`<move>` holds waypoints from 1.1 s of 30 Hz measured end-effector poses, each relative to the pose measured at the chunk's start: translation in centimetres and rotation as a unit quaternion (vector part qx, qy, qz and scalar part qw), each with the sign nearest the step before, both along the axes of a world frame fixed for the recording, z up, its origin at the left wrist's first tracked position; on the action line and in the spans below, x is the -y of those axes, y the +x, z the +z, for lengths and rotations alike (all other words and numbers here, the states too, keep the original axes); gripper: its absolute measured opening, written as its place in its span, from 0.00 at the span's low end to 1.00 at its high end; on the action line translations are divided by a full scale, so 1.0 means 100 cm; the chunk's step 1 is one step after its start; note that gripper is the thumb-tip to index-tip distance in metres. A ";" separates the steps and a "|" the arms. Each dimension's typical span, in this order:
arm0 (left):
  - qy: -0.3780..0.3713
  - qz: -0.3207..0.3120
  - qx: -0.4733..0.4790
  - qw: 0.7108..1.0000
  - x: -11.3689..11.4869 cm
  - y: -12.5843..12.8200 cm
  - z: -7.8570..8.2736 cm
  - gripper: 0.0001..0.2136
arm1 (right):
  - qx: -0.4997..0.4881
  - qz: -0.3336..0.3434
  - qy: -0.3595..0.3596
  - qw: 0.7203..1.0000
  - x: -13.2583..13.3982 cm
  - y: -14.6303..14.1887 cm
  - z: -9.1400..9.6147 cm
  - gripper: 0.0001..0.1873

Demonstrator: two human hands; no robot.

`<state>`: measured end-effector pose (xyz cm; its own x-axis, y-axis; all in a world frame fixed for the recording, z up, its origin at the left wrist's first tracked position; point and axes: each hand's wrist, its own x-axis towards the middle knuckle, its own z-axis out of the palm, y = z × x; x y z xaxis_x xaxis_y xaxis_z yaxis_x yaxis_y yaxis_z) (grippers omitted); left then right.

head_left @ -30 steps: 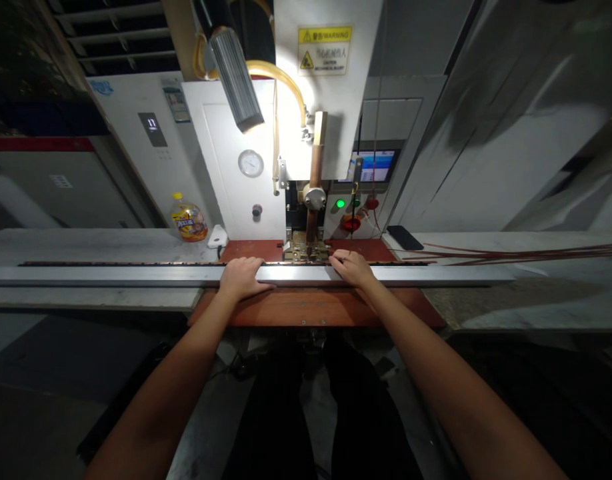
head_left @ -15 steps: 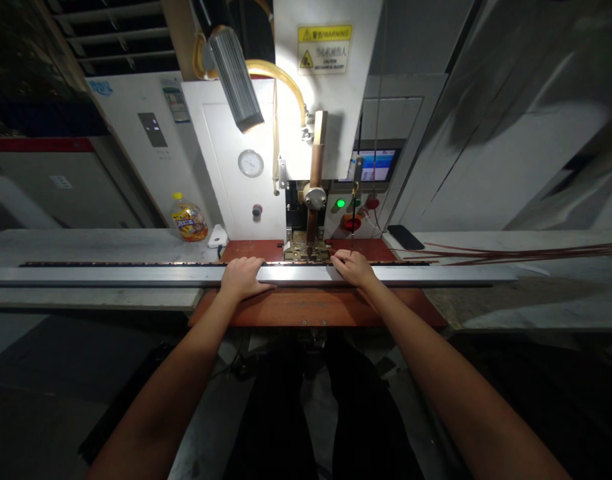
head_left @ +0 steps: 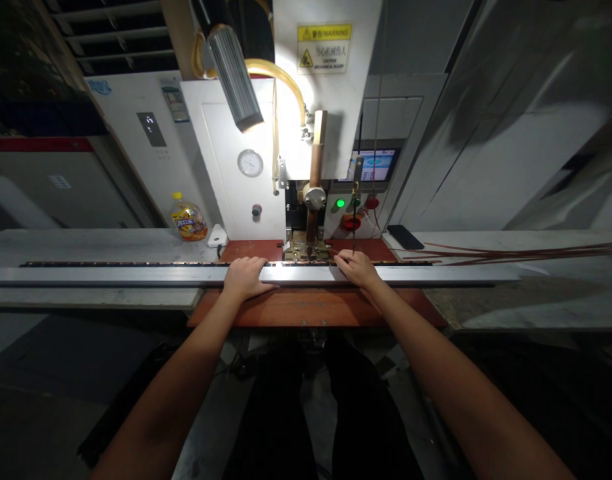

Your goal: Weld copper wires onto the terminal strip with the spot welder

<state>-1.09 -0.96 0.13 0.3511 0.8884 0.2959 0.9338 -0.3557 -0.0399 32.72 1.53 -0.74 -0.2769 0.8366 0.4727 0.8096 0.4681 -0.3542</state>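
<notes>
Long silver metal bar [head_left: 306,274]: your left hand [head_left: 243,277] clasps it, probably steadying; can't tell right hand [head_left: 357,269] grip; next move wants even pressure.

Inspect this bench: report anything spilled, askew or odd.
No spill or damage shows, and the silver bar looks straight. The yellow-capped bottle at left and black smartphone at right look slightly out of place, seemingly unrelated to the machine.

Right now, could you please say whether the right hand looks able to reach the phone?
Probably yes: the phone lies beyond the rail, right of the right hand, and the wires beside it don't seem to cover it.
</notes>
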 end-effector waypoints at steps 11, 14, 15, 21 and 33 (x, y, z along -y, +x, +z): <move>-0.001 0.003 -0.002 1.000 -0.001 0.002 -0.002 0.32 | 0.009 -0.007 -0.003 1.000 0.000 0.002 0.000 0.20; -0.002 0.008 -0.005 1.000 -0.001 0.003 -0.001 0.32 | 0.007 -0.005 -0.003 1.000 -0.001 0.003 0.000 0.20; -0.001 0.009 -0.006 1.000 -0.001 0.003 -0.001 0.32 | 0.007 -0.004 -0.003 1.000 -0.001 0.004 0.000 0.20; 0.013 0.007 -0.011 1.000 -0.002 0.005 -0.002 0.33 | 0.005 -0.007 0.004 1.000 -0.002 0.006 -0.001 0.20; 0.007 0.008 -0.008 1.000 -0.004 0.008 -0.005 0.33 | -0.005 -0.003 0.001 1.000 -0.001 0.010 0.000 0.20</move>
<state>-0.24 -0.59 -0.38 0.3420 0.8897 0.3026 0.9384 -0.3405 -0.0593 33.70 1.59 -0.78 -0.2674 0.8366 0.4781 0.8084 0.4648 -0.3612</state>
